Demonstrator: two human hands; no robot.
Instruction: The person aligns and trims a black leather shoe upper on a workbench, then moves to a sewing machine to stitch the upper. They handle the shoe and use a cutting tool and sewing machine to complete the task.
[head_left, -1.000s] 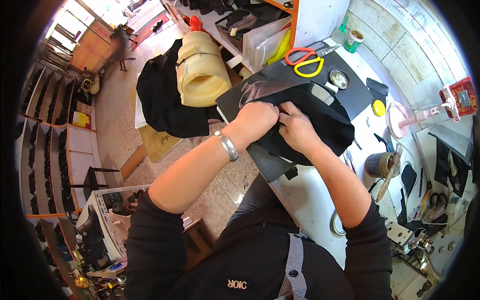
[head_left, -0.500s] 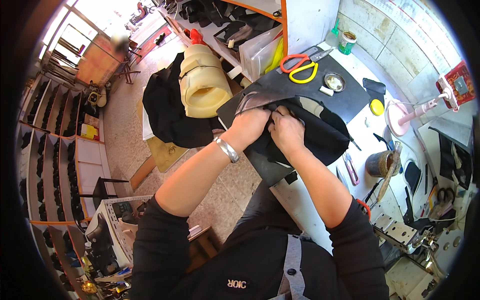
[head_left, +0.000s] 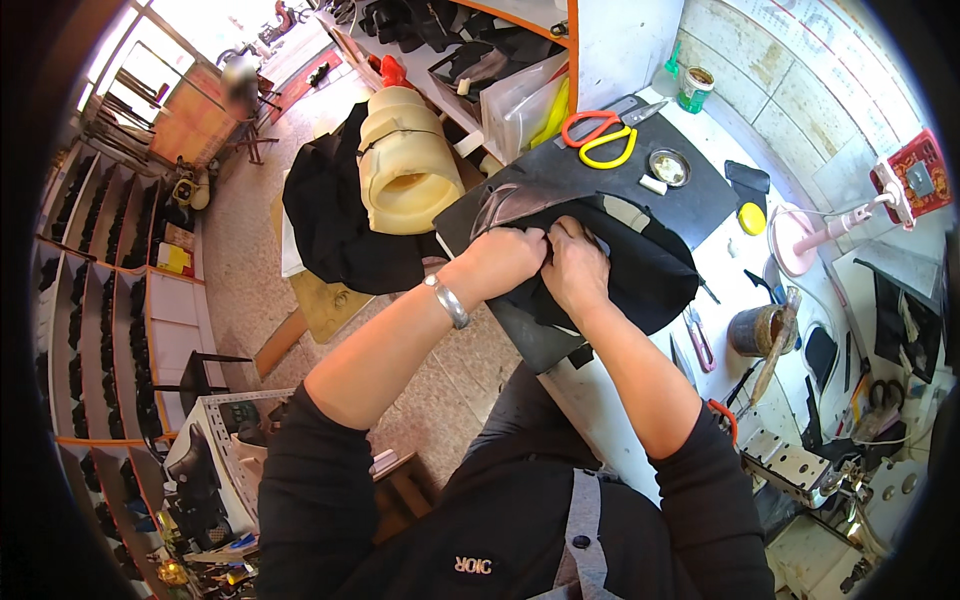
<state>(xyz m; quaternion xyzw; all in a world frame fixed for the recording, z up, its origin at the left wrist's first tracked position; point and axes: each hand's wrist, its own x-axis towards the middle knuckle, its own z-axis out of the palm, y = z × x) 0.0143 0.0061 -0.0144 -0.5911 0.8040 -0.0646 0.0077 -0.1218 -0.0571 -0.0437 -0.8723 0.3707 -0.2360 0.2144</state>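
On the bench's dark mat (head_left: 702, 190) lies a black fabric piece (head_left: 648, 268), part folded and curved, with a pale patch near its far edge and a grey-brown shiny part at its left end. My left hand (head_left: 506, 262), a silver bracelet on its wrist, pinches the edge of this piece. Close beside it, my right hand (head_left: 577, 268) has its fingers curled into the same fabric. The two hands nearly touch at the fingertips. What lies under the fingers is hidden.
Beyond the fabric are scissors (head_left: 606, 140) with red and yellow handles and a small round metal dish (head_left: 669, 167). To the right stand a brush pot (head_left: 757, 331), a pink utility knife (head_left: 699, 340) and a pink lamp stand (head_left: 795, 240). A cream foam roll (head_left: 408, 165) stands at left.
My left hand has shifted slightly toward me, and its fingertips now sit closer to the right hand's. The right hand stays almost in place on the black fabric.
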